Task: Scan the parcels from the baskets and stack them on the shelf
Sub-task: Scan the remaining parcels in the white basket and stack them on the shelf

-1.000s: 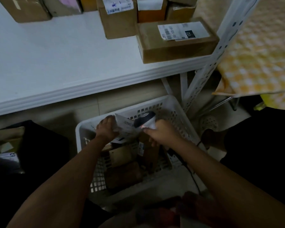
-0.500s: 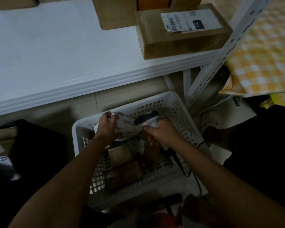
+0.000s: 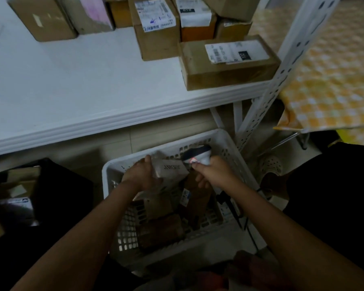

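Note:
My left hand grips a small pale parcel with printed lettering, held over the white plastic basket. My right hand grips a white and dark barcode scanner, its head right next to the parcel, a red light glowing at its nose. Several brown parcels lie inside the basket below my hands. Above is the white shelf, with several cardboard boxes at its back and a flat labelled box at its right front corner.
The shelf's perforated white upright stands just right of the basket. A yellow checked cloth covers a surface at the right. A dark container with boxes sits on the floor at the left. The scanner's cable trails down the basket's right side.
The view tilted up, showing more of the shelf's boxes. Both hands stayed over the basket; the parcel turned slightly so its printed face shows beside the scanner.

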